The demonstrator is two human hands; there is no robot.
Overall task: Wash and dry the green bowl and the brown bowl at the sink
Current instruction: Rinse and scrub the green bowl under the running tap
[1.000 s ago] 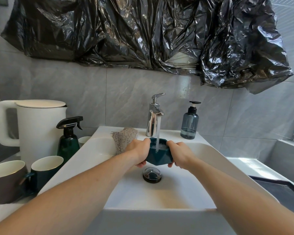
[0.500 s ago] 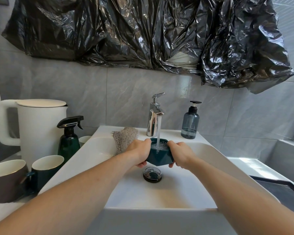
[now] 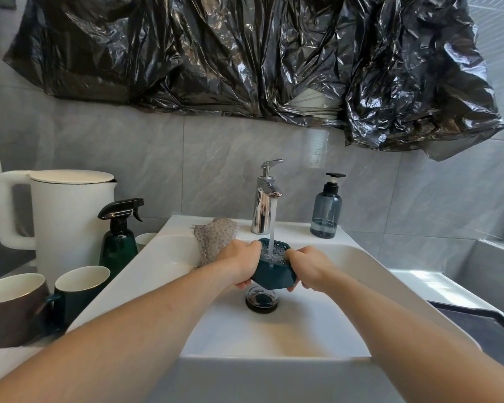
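A dark green faceted bowl (image 3: 274,276) is held over the white sink (image 3: 169,257), right under the chrome tap (image 3: 264,203). Water streams from the tap into the bowl, which is nearly full. My left hand (image 3: 239,258) grips its left side and my right hand (image 3: 309,264) grips its right side, fingers curled underneath. A brown bowl (image 3: 9,309) with a white inside stands on the counter at the far left. A speckled cloth (image 3: 213,237) lies over the sink's back left rim.
A black drain plug (image 3: 261,299) sits below the bowl. Left of the sink stand a green cup (image 3: 79,289), a green spray bottle (image 3: 118,237) and a white kettle (image 3: 58,213). A blue soap dispenser (image 3: 326,210) is right of the tap.
The water level in the green bowl has risen. Both hands keep the same hold under the stream.
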